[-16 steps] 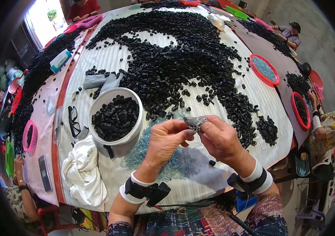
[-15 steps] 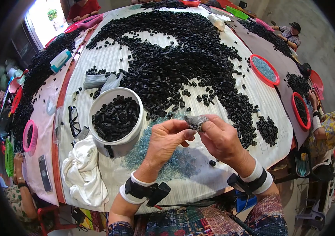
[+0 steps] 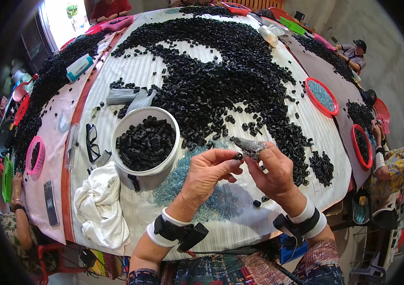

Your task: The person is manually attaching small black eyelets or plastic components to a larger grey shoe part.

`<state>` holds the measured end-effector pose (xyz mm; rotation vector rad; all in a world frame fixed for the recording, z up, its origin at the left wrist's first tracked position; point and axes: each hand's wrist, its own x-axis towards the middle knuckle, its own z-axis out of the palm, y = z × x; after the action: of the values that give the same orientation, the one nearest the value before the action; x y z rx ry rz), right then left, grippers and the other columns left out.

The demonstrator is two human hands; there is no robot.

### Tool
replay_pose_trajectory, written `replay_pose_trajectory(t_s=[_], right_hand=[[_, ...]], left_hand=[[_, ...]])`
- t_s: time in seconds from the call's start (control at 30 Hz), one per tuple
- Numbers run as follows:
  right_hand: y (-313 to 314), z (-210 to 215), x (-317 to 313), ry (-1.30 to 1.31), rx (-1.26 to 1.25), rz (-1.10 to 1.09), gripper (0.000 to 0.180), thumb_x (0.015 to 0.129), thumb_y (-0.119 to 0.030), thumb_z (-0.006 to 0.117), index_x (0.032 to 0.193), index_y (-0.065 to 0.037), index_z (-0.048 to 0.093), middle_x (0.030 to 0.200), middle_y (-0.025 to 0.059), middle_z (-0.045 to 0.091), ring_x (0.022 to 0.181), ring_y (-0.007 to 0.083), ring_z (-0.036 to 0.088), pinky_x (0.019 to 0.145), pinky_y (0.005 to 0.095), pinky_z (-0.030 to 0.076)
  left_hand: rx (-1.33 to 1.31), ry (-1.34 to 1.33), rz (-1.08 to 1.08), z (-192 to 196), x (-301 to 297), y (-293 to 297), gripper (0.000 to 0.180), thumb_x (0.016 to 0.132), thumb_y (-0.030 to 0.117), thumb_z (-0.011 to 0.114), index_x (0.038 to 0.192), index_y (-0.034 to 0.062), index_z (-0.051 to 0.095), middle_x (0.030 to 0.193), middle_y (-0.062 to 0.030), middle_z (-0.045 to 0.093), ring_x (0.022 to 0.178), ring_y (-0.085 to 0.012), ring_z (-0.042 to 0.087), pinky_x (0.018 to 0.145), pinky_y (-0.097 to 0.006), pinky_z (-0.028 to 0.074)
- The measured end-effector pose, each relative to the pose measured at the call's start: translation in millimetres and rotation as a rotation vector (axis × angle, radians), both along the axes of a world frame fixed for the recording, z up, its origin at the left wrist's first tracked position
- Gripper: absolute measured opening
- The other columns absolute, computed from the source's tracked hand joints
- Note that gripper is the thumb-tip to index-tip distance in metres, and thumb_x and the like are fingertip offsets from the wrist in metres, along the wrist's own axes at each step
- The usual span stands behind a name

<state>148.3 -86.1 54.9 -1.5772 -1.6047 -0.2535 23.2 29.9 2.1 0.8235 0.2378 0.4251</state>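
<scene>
Black ring piece (image 3: 238, 156) sits pinched at our left hand (image 3: 210, 172) fingertips, thumb and forefinger closed on it, held above the striped cloth (image 3: 130, 76) just in front of us. Our right hand (image 3: 273, 172) meets it there, fingers wrapped shut around a grey tapered tool (image 3: 248, 145) whose tip points left, touching or nearly touching the ring; we cannot tell which. Both wrists carry white bands with black strapped units. Left of our hands stands a white bucket (image 3: 150, 175) full of black pieces, with a crumpled white rag (image 3: 98, 205) beside it. A patch of small blue-grey beads (image 3: 217, 205) lies under our hands. Beyond them, a large heap of black pieces (image 3: 211, 71) covers the table. Red trays (image 3: 322, 97) sit at the right edge, near another person (image 3: 399, 164).
</scene>
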Motion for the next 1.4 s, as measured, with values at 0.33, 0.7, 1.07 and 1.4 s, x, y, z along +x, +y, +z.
replay_pose_trajectory(t_s=[0.33, 0.7, 1.07, 1.4], right_hand=[[10.1, 4.5, 4.0, 0.005, -0.029, 0.051, 0.024, 0.067, 0.007, 0.065, 0.089, 0.001, 0.059, 0.083, 0.0126, 0.058, 0.069, 0.0278, 0.058, 0.057, 0.035, 0.048], [8.6, 7.1, 4.3, -0.234, 0.038, 0.145, 0.032, 0.069, 0.002, 0.064, 0.101, 0.001, 0.06, 0.094, 0.0143, 0.064, 0.079, 0.0306, 0.062, 0.068, 0.0366, 0.053], [90.2, -37.8, 65.2, -0.297, -0.417, -0.03, 0.036, 0.075, -0.011, 0.06, 0.111, -0.008, 0.054, 0.129, 0.0098, 0.05, 0.113, 0.0333, 0.048, 0.09, 0.0432, 0.045], [82.0, -58.6, 89.5, -0.226, -0.55, 0.034, 0.038, 0.075, -0.015, 0.065, 0.11, -0.009, 0.054, 0.108, 0.0093, 0.053, 0.102, 0.0309, 0.05, 0.086, 0.0411, 0.044]], left_hand=[[0.079, -0.01, 0.081, 5.8, 1.2, 0.7, 0.019, 0.082, 0.007, 0.068, 0.099, -0.0008, 0.064, 0.087, -0.0099, 0.068, 0.077, -0.016, 0.067, 0.06, -0.026, 0.055], [0.043, -0.092, 0.094, -3.5, -0.5, 3.7, 0.021, 0.084, 0.005, 0.066, 0.102, -0.0025, 0.062, 0.09, -0.0112, 0.067, 0.076, -0.0171, 0.066, 0.061, -0.027, 0.056], [-0.124, -0.07, 0.271, 3.9, -0.3, 8.8, 0.015, 0.088, 0.005, 0.058, 0.103, 0.0047, 0.06, 0.093, -0.014, 0.066, 0.071, -0.0167, 0.066, 0.056, -0.03, 0.054], [-0.146, -0.084, 0.253, 7.8, -2.3, 11.5, 0.017, 0.085, 0.003, 0.063, 0.101, 0.001, 0.06, 0.092, -0.0136, 0.067, 0.069, -0.0163, 0.065, 0.054, -0.026, 0.055]])
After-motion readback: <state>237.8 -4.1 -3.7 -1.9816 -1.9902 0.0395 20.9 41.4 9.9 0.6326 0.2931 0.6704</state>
